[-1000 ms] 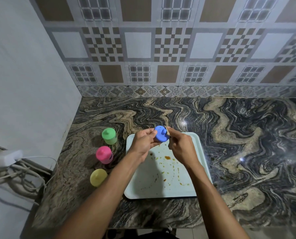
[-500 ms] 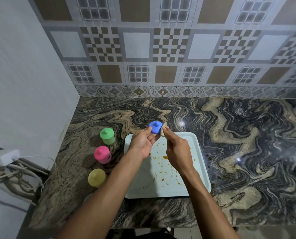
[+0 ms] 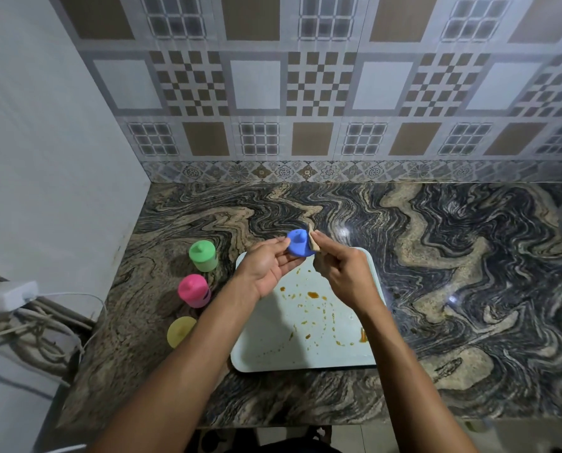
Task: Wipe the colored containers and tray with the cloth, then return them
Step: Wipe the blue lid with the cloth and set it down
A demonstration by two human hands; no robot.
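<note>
Just over the tray's (image 3: 305, 361) far edge, left hand (image 3: 266, 266) grips blue container (image 3: 297, 245); right hand (image 3: 341, 273) pinches cloth (image 3: 313, 241) (counter (image 3: 469, 256) stretches rightward).

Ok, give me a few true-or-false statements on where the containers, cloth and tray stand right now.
1. The left hand holds the blue container above the tray's far edge. True.
2. The right hand is empty. False: it pinches the cloth against the blue container.
3. The tray is spotless. False: orange stains dot its surface.
4. The green container, pink container and yellow container stand on the counter, left of the tray. True.
</note>
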